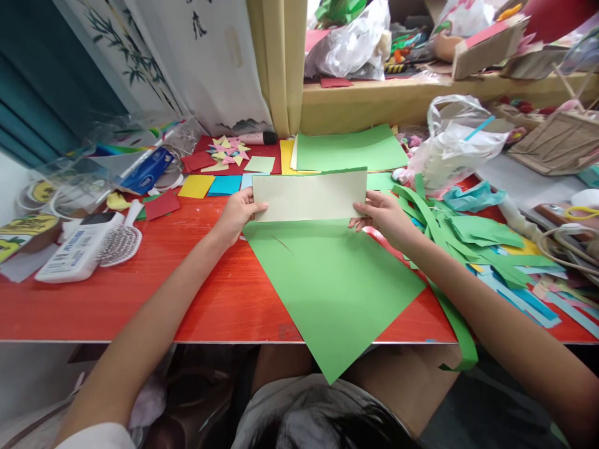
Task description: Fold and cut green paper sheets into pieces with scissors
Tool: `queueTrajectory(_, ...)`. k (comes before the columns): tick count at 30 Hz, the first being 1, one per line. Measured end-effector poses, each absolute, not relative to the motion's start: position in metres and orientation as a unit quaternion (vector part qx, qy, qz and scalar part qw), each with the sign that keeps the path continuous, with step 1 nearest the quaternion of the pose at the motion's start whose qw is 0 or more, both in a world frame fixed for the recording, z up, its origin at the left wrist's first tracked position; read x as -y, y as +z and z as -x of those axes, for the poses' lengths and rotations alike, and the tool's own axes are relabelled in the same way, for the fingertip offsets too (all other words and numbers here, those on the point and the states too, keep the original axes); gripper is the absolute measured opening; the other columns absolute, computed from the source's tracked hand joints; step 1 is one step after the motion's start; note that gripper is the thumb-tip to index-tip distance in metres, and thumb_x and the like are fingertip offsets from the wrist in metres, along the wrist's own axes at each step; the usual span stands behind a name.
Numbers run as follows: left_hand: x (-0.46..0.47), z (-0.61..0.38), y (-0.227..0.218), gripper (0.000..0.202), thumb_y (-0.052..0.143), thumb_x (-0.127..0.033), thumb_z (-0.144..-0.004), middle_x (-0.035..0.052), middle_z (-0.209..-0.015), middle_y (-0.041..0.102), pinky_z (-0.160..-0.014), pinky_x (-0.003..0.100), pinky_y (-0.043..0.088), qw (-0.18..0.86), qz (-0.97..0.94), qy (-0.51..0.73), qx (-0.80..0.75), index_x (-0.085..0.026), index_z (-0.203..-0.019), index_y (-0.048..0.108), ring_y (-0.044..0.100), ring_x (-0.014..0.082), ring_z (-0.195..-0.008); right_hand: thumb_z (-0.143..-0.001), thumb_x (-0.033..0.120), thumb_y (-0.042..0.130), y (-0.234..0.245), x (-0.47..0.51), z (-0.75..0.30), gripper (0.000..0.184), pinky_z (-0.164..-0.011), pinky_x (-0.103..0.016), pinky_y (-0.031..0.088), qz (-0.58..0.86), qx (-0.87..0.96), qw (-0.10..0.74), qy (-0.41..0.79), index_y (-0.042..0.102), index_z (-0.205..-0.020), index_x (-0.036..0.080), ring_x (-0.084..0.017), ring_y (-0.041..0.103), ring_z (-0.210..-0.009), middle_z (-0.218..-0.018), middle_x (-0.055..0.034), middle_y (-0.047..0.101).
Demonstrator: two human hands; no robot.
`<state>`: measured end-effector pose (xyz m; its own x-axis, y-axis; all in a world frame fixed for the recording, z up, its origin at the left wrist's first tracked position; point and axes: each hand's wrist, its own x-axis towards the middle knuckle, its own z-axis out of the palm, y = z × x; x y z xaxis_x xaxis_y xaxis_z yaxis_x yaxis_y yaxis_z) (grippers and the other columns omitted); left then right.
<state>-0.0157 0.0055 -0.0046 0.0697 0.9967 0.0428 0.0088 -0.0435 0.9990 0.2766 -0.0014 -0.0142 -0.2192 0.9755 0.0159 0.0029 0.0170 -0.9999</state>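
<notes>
A pale cream rectangle of paper (309,196), a thin green line along its top edge, is held up level between both hands. My left hand (239,215) pinches its left end, thumb on the near face. At the right end, my right hand (381,215) grips it the same way, a few fingertips showing below. Under it lies a large green sheet (334,280), turned cornerwise, one corner hanging over the table's front edge. Whether the rectangle and the green sheet are joined I cannot tell.
Green paper strips (468,237) and blue offcuts (524,299) are heaped at right. Stacked green sheets (350,148) lie behind. Small coloured squares (196,186) and folded paper stars (228,151) sit back left. A hairbrush (122,244) and white bottle (79,248) lie at left.
</notes>
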Motion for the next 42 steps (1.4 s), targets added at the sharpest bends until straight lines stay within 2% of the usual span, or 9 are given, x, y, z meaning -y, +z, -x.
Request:
queueTrajectory(4,-0.0053,0.0171,-0.0049,0.039,0.066,-0.016,-0.067,0.0071,-0.095,0.068,-0.061,0.023,0.053,0.527,-0.532,0.465,-0.472,-0.011,-0.105,0.058,0.066,0.0157,-0.076,-0.079,0.012,0.058,-0.0139,-0.0002,-0.2786,0.011,-0.047,-0.016,0.051,0.425,0.524,0.458,0.579,0.061,-0.088,0.016,-0.009,0.061,-0.055,-0.067,0.0008,0.051)
queueTrajectory(9,-0.0077,0.0181,-0.0077,0.045,0.068,-0.02,-0.069,0.0091,-0.094,0.067,-0.06,0.025,0.056,0.56,-0.542,0.413,-0.471,-0.011,-0.11,0.052,0.069,0.0161,-0.065,-0.077,0.007,0.058,-0.0161,-0.003,-0.2818,0.009,-0.047,-0.014,0.051,0.436,0.482,0.457,0.607,0.06,-0.082,0.015,-0.008,0.06,-0.054,-0.066,-0.0002,0.052)
queueTrajectory(15,-0.0072,0.0177,-0.01,0.043,0.068,-0.018,-0.07,0.0099,-0.091,0.066,-0.056,0.019,0.056,0.551,-0.554,0.395,-0.482,-0.009,-0.11,0.053,0.069,0.0148,-0.061,-0.077,0.007,0.058,-0.017,-0.0037,-0.2817,0.012,-0.048,-0.013,0.051,0.446,0.483,0.446,0.607,0.06,-0.084,0.016,-0.007,0.061,-0.055,-0.071,-0.0003,0.055)
queueTrajectory(20,-0.0073,0.0182,-0.011,0.043,0.068,-0.018,-0.07,0.0101,-0.092,0.066,-0.056,0.019,0.056,0.552,-0.558,0.39,-0.481,-0.008,-0.109,0.055,0.069,0.0149,-0.062,-0.077,0.009,0.058,-0.0177,-0.0047,-0.2815,0.008,-0.047,-0.014,0.051,0.465,0.477,0.437,0.604,0.058,-0.076,0.017,-0.007,0.06,-0.053,-0.07,-0.0016,0.059)
queueTrajectory(27,-0.0058,0.0172,-0.0094,0.043,0.069,-0.017,-0.068,0.0077,-0.082,0.067,-0.052,0.019,0.054,0.554,-0.55,0.388,-0.491,-0.008,-0.108,0.056,0.068,0.0145,-0.058,-0.072,0.012,0.063,-0.0175,-0.004,-0.2803,0.007,-0.046,-0.018,0.05,0.485,0.46,0.439,0.6,0.059,-0.071,0.018,-0.009,0.059,-0.053,-0.071,-0.0018,0.059)
queueTrajectory(38,-0.0045,0.0157,-0.008,0.039,0.069,-0.018,-0.067,0.0087,-0.083,0.066,-0.05,0.022,0.052,0.548,-0.547,0.376,-0.509,-0.009,-0.102,0.057,0.066,0.0144,-0.056,-0.074,0.013,0.061,-0.0156,-0.0018,-0.2788,0.006,-0.047,-0.021,0.049,0.499,0.473,0.426,0.588,0.059,-0.074,0.018,-0.01,0.058,-0.053,-0.069,-0.0029,0.059)
queueTrajectory(40,-0.004,0.0163,-0.0071,0.038,0.068,-0.02,-0.067,0.0075,-0.082,0.066,-0.044,0.02,0.047,0.542,-0.56,0.364,-0.51,-0.01,-0.102,0.057,0.062,0.0112,-0.049,-0.076,0.014,0.059,-0.0147,-0.0004,-0.2783,0.005,-0.046,-0.021,0.048,0.5,0.493,0.419,0.576,0.059,-0.079,0.018,-0.011,0.058,-0.053,-0.069,-0.0036,0.059)
queueTrajectory(42,-0.004,0.017,-0.0067,0.034,0.067,-0.022,-0.068,0.0048,-0.079,0.066,-0.033,0.018,0.032,0.519,-0.582,0.353,-0.517,-0.012,-0.1,0.059,0.048,0.0043,-0.037,-0.076,0.015,0.059,-0.0136,0.0013,-0.2779,0.007,-0.044,-0.021,0.046,0.498,0.516,0.412,0.563,0.06,-0.083,0.018,-0.01,0.057,-0.051,-0.069,-0.003,0.059)
